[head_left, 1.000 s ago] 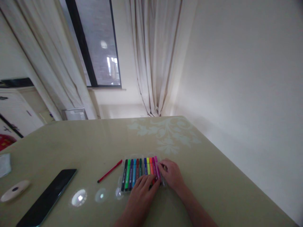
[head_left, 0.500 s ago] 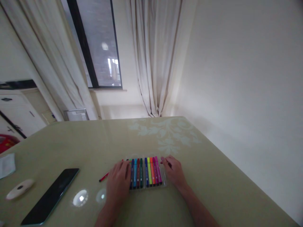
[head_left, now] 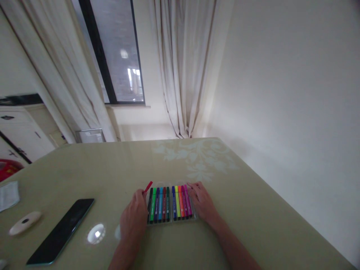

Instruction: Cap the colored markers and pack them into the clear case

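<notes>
A clear plastic case lies on the table with a row of colored markers in it. A gap parts the row into two groups. On the left are black, green, blue and brown ones; on the right are blue, yellow, orange and pink ones. My left hand, at the case's left side, is closed on a red marker that sticks up tilted from its fingertips. At the right edge of the case rests my right hand, fingers stretched toward the pink marker and the case's corner.
A black phone lies on the table to the left. Beside it are a whitish oval object and a pale packet. A wall runs along the table's right edge; curtains hang beyond the far edge.
My left hand has picked up the red marker that lay slanted on the table and moved slightly left, uncovering the black and green markers. My right hand's fingers have stretched onto the case edge.
</notes>
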`<state>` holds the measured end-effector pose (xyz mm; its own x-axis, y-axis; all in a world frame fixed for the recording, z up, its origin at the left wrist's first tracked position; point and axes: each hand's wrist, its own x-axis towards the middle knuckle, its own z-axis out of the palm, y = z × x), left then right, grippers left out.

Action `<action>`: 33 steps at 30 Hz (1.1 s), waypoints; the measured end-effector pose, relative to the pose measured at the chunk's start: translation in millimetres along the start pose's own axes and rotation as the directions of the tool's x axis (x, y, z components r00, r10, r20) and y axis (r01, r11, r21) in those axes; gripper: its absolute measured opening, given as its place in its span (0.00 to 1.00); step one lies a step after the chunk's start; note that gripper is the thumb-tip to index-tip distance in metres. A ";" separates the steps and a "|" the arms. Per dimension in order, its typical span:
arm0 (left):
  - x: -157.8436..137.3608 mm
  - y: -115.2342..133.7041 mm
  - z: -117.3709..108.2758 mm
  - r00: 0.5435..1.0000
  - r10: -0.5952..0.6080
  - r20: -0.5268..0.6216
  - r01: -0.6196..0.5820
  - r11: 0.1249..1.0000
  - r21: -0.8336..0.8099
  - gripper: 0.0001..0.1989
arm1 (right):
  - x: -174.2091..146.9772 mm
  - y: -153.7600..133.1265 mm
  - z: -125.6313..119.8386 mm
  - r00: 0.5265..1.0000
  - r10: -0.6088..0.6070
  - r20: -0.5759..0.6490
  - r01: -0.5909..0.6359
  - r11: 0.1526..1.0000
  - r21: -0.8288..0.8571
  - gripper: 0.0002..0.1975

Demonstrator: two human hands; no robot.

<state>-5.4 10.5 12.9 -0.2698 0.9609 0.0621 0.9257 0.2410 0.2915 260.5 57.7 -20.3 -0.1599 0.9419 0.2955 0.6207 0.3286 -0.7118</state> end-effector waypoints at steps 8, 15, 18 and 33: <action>-41.0 34.3 42.8 0.824 0.565 0.023 -0.564 0.824 -0.055 0.22 | 4.4 2.3 6.3 0.998 0.049 0.047 -0.044 0.994 -0.100 0.16; -42.4 35.8 44.2 0.831 0.553 0.049 -0.553 0.833 -0.022 0.17 | 4.9 6.7 8.1 0.997 0.063 0.037 -0.061 0.995 -0.074 0.15; -41.5 34.4 46.4 0.839 0.544 -0.009 -0.540 0.830 -0.139 0.20 | 4.5 2.3 3.1 0.998 0.052 -0.031 -0.053 0.998 -0.016 0.16; -46.4 47.9 37.6 0.936 0.314 -0.157 -0.311 0.535 -0.785 0.17 | -9.5 -39.7 1.7 0.974 0.010 0.228 -0.170 0.697 0.696 0.15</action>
<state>61.4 -17.4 -11.9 -0.0036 0.9542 0.2993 0.3713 -0.2766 0.8863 236.1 35.8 4.0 -0.3245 0.9362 0.1350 -0.0742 0.1171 -0.9903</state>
